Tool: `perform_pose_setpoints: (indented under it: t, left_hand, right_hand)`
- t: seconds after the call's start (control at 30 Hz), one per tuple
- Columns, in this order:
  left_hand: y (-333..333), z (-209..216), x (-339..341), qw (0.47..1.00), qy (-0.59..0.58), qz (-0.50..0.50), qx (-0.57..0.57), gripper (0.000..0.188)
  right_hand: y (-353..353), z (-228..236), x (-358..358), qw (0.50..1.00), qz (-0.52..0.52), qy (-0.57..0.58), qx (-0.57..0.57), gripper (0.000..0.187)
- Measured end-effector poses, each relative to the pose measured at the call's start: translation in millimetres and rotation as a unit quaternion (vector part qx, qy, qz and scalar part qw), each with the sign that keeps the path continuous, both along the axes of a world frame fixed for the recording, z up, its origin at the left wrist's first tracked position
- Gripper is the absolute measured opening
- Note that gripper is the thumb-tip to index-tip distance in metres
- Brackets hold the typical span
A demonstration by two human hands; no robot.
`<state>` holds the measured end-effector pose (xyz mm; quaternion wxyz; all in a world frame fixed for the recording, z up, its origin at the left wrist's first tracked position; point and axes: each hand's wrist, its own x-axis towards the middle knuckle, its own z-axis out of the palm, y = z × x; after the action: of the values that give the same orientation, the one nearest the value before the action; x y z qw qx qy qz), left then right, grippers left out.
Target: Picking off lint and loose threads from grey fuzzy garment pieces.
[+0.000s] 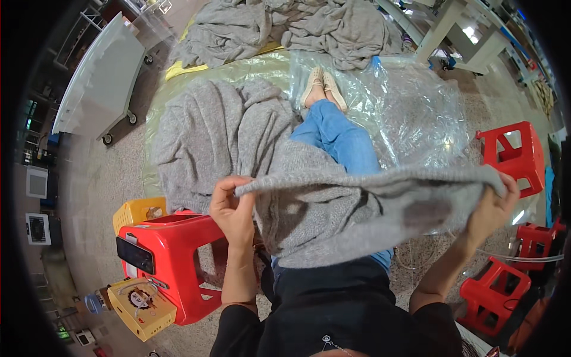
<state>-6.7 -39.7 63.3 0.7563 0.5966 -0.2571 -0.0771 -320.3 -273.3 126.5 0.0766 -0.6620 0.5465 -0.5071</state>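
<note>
A grey knitted garment (333, 223) is stretched across my lap, its ribbed edge pulled wide between both hands. My left hand (233, 205) pinches one end of that edge between thumb and fingers. At the other end my right hand (495, 205) grips the edge, with part of the hand inside the opening. A dark patch shows through the knit near my right hand; I cannot make out what it is. Beyond my left hand a pile of grey knitwear (205, 128) lies against my legs, touching the held piece.
At the left stands a red plastic stool (178, 250) with a phone (135, 254) on its side and a yellow box (143, 306) beside it. More grey knits (285, 30) lie on plastic sheeting (416, 113). Another red stool (516, 156) is at right, a wheeled white cart (98, 74) at far left.
</note>
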Motion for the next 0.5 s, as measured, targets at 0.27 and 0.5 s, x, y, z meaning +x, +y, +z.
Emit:
perform_pose_setpoints:
  t: [0.27,0.5]
  left_hand:
    - [-5.7,-24.2,-41.2,0.940,0.252,-0.173,0.149,0.015]
    - [-0.3,-30.5,-45.9,0.919,0.313,-0.199,0.134,0.017]
  right_hand:
    - [89.5,-18.3,90.4,0.539,0.781,0.071,0.308,0.017]
    - [103.5,-64.4,130.5,0.734,0.655,0.038,0.176,0.030]
